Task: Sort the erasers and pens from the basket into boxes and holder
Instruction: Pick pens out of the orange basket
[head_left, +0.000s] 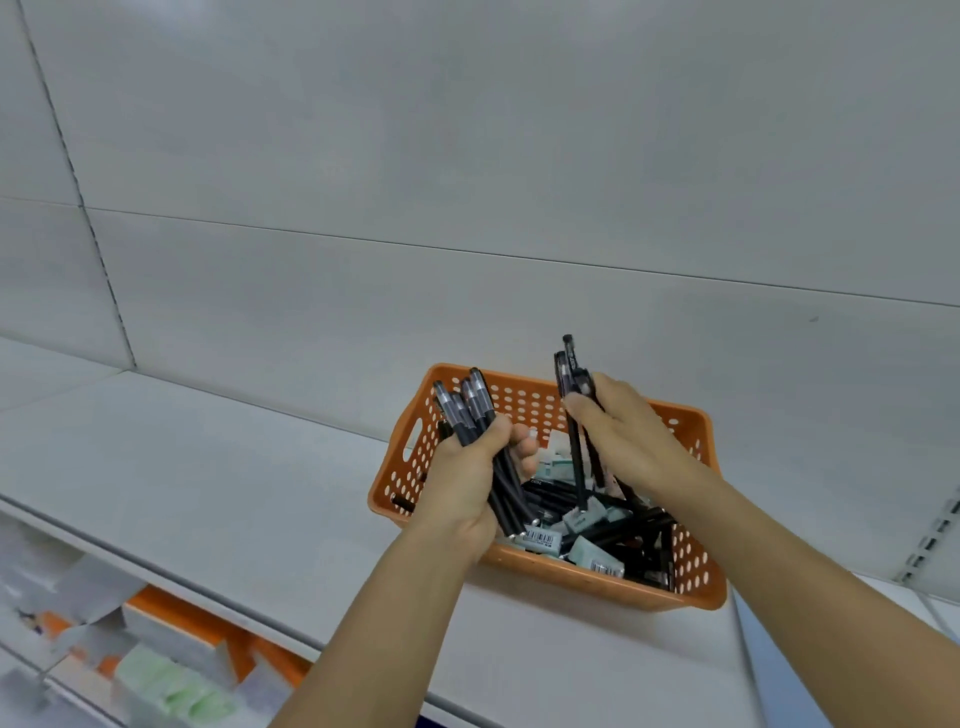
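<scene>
Over the orange basket (540, 582) on the white shelf (208, 467), your left hand (462, 488) closes its grip around a bundle of black pens (470, 410), your right hand (623, 431) pinches two more pens (569, 369), while pens and erasers (595, 553) lie inside.

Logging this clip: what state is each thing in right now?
Basket: on the shelf, still holding pens and erasers.
Left hand: gripping a bundle of pens.
Right hand: gripping a few pens, lifted over the basket.
Erasers: loose in the basket.
Shelf: bearing the basket.
</scene>
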